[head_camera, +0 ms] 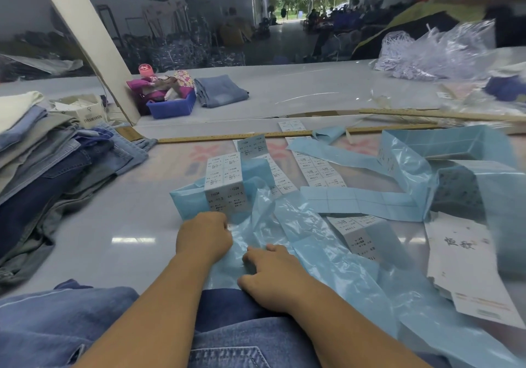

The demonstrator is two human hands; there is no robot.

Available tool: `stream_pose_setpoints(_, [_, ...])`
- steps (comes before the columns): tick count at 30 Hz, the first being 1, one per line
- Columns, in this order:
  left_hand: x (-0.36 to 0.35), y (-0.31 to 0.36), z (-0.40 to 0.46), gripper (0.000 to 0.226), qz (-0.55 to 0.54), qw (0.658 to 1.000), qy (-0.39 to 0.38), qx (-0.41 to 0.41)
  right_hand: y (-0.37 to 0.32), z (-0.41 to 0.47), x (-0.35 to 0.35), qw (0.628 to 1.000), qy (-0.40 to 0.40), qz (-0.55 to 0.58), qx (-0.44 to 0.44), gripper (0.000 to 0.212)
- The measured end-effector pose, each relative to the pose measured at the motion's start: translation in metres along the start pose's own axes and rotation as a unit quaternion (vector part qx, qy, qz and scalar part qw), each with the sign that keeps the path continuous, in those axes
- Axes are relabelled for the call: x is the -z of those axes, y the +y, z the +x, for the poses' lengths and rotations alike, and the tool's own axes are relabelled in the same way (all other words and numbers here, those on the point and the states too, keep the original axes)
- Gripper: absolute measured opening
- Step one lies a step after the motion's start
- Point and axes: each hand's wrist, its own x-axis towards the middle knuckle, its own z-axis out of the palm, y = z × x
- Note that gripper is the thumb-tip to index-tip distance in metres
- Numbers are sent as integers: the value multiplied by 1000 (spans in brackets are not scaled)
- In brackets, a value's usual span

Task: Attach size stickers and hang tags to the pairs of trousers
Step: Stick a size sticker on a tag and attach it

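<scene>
Denim trousers [222, 347] lie closest to us, spread across the near edge of the table [113, 225], a back pocket showing at the bottom. Both our forearms reach out over them. Just beyond the trousers lies a crumpled sheet of blue backing paper [307, 254], and we take it as our landmark. Our left hand [203, 238] sits at its left edge with the fingers curled into a fist; they seem to pinch the paper's edge, though we cannot tell for sure. Our right hand [273, 276] rests on the near part of the paper, fingers bent and loosely spread, pressing down on it rather than gripping.

Right behind the left hand, on the far side of the paper, a folded strip of white size stickers [225, 180] stands up in a loop. More sticker strips [321, 171] lie flat to its right, mixed with peeled blue strips. To the right of the paper, white hang tags [469, 259] lie in a loose stack. Left of the paper, a pile of folded jeans [57, 162] rises from the table. Beyond the stickers, a wooden ruler [227, 137] runs across the table. Farther still sit a blue bin [173, 107] and one folded pair of jeans [220, 90].
</scene>
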Motion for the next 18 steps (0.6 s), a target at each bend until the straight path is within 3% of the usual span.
stream_pose_setpoints(3, [19,15,-2,15,30,997,72,-29,-8,-13,14,996,55,36,56,46])
stream_pose_setpoints(6, [32,33,-11,16,20,988,132,-71,0,-39,58,962,224,98,121,37])
stream_pose_setpoints(8, [31,42,-19,19,17,989,117,-84,30,-66,99,937,341,44,56,25])
stream_pose_setpoints(9, [29,46,-22,20,15,991,103,-87,52,-81,119,930,366,-8,-21,19])
stream_pose_setpoints(11, [26,52,-25,23,9,992,81,-93,96,-112,148,910,339,-100,-218,16])
stream_pose_setpoints(13, [24,55,-26,25,0,993,71,-99,128,-133,155,891,275,-128,-338,26])
stream_pose_setpoints(18, [25,58,-30,34,-22,995,36,-89,160,-143,132,892,233,-87,-377,45])
